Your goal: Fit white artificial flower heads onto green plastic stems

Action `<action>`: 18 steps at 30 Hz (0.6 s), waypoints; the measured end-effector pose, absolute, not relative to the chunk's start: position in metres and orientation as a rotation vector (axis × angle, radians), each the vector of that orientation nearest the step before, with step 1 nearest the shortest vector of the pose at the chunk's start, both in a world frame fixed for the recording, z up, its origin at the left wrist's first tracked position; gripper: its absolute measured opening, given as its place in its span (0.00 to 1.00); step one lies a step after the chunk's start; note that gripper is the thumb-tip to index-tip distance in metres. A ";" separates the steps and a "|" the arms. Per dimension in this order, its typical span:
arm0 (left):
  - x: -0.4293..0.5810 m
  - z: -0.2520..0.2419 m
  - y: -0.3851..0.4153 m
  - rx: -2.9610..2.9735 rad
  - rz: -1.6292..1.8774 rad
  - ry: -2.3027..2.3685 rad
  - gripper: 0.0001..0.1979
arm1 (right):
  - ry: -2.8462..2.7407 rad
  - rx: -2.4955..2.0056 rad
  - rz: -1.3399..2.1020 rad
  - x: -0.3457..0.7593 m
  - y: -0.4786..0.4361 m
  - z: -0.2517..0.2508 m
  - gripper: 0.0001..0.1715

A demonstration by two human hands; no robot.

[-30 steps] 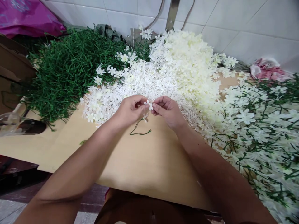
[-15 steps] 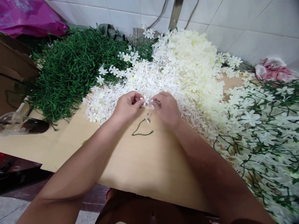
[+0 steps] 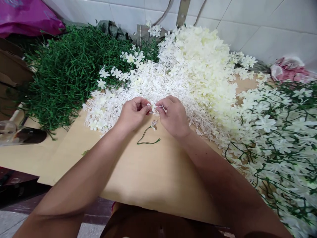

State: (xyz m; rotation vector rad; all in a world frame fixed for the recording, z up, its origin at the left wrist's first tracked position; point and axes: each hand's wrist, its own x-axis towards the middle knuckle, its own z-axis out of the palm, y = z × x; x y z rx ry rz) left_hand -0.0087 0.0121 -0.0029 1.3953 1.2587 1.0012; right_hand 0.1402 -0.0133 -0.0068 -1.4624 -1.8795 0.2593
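Observation:
My left hand (image 3: 132, 114) and my right hand (image 3: 173, 115) meet at the near edge of a heap of white plastic stamens (image 3: 158, 84). Both are closed in a pinch, fingertips almost touching, around a small white flower piece (image 3: 154, 107). Just below the hands a thin green stem (image 3: 148, 134) with a small white flower at its upper end lies on the tan board (image 3: 153, 175). A mound of cream petals (image 3: 203, 62) rises behind the stamens.
A pile of green stems (image 3: 66, 71) fills the back left. Finished flower sprays on green stems (image 3: 279, 132) cover the right side. A magenta bag (image 3: 27, 19) sits far left, a pink cloth (image 3: 289, 71) far right, a clear object (image 3: 10, 130) at the left edge.
Both hands moved slightly away from me to the stamen heap's edge, and the right hand turned palm down. The green stem stays on the board.

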 end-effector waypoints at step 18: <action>-0.007 -0.004 0.007 1.386 1.034 1.182 0.05 | -1.856 -1.403 0.209 0.140 -0.014 -0.012 0.06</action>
